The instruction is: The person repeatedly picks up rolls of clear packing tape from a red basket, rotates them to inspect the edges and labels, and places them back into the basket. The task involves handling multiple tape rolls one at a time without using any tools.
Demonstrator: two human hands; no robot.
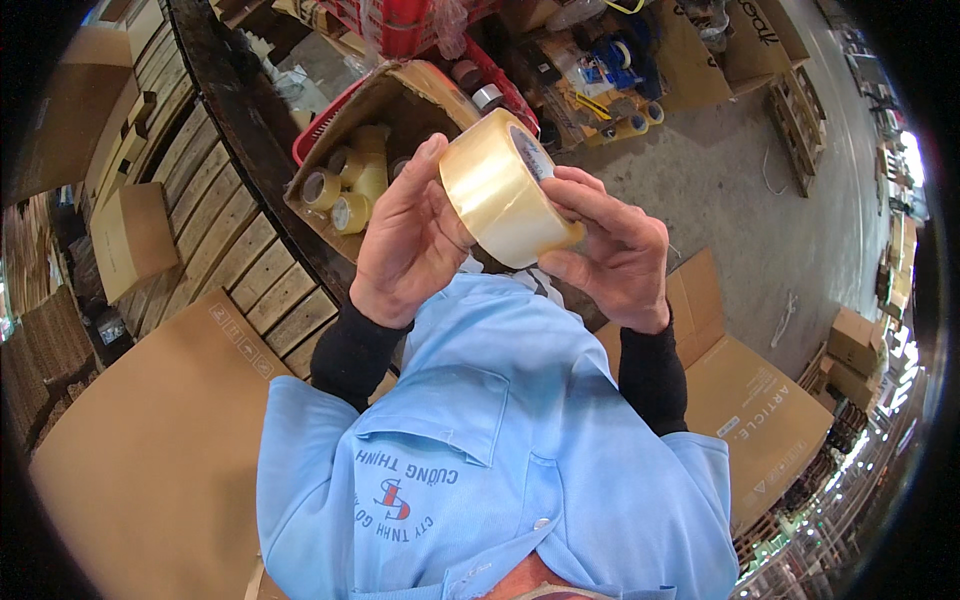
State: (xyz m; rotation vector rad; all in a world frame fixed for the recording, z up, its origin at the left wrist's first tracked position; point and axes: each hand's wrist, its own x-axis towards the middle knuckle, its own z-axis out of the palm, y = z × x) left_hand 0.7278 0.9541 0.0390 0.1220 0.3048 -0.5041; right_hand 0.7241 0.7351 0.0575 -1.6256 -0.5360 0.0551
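Note:
A wide roll of clear, yellowish packing tape (490,195) is held up in front of my chest, between my two hands. My left hand (410,235) holds its left side, palm showing; the fingers behind the roll are hidden. My right hand (615,240) grips the right edge, with fingers by the cardboard core and the thumb low at the tape's side. Beyond my left hand, a cardboard box (425,90) holds several more tape rolls (350,212).
Left of me runs a wooden slatted surface (225,215) with a large carton (165,440) before it. A red crate (400,25) stands beyond the box. A blue tape dispenser (618,60) lies far right of it. An opened carton (750,400) is at my right.

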